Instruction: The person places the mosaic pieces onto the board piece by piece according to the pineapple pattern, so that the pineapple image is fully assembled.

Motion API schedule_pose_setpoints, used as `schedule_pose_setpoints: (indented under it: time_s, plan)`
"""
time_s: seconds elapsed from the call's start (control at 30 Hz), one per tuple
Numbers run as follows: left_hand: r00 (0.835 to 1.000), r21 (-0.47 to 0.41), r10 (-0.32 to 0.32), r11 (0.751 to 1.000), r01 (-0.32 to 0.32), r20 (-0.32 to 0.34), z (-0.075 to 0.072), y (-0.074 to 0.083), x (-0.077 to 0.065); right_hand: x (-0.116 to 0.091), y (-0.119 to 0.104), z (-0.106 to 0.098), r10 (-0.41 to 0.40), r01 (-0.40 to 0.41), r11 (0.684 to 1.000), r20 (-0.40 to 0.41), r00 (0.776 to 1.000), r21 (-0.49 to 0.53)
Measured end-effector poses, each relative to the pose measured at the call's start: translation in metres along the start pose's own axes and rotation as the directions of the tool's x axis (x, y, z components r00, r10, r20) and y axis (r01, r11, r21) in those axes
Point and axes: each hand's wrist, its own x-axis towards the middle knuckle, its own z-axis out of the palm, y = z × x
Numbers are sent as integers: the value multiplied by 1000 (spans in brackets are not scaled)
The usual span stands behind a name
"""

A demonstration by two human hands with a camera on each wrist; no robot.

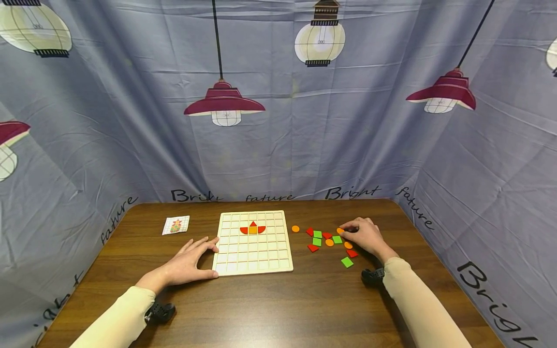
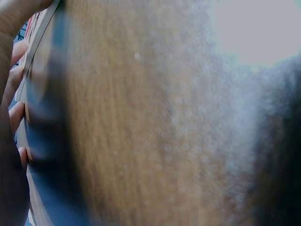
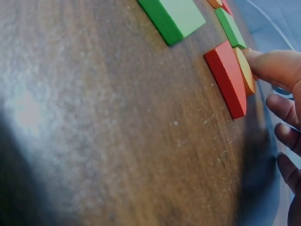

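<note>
My left hand [image 1: 184, 265] lies at the left side of a pale gridded board [image 1: 254, 263], thumb at its near corner and fingers spread along the edge. On the board, a red triangle [image 1: 253, 224] stands above an orange square [image 1: 253, 230], with a red quarter-round piece [image 1: 243, 230] on its left and another [image 1: 261, 229] on its right. My right hand [image 1: 364, 235] pinches an orange disc [image 1: 340, 231] between thumb and index finger among the loose pieces. In the right wrist view, a red piece [image 3: 226, 80] lies close to the thumb; the pinched disc is hidden there.
Several green squares [image 1: 346, 262], red pieces [image 1: 313, 248] and orange discs [image 1: 329, 242] lie scattered right of the board. A small picture card [image 1: 176, 225] lies at the back left of the brown table [image 1: 278, 309]. Patterned curtains [image 1: 270, 145] hang behind the table.
</note>
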Motion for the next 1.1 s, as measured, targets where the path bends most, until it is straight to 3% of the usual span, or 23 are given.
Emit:
schedule_pose_setpoints:
  time_s: [0.5,0.77,0.9,1.1]
  plan:
    - [1000,6,0,1000,0,-1,0,1,0,1,-3,3,-56,54,997,-40,998,-62]
    - [1000,5,-3,1000,3,-2,0,2,0,6,-5,2,-46,42,996,-53,998,-75]
    - [1000,3,-7,1000,7,2,0,2,0,13,-16,-1,-62,59,997,-77,995,-51]
    - [1000,-4,-6,1000,6,5,0,2,0,25,-51,7,-155,155,988,-79,985,-7]
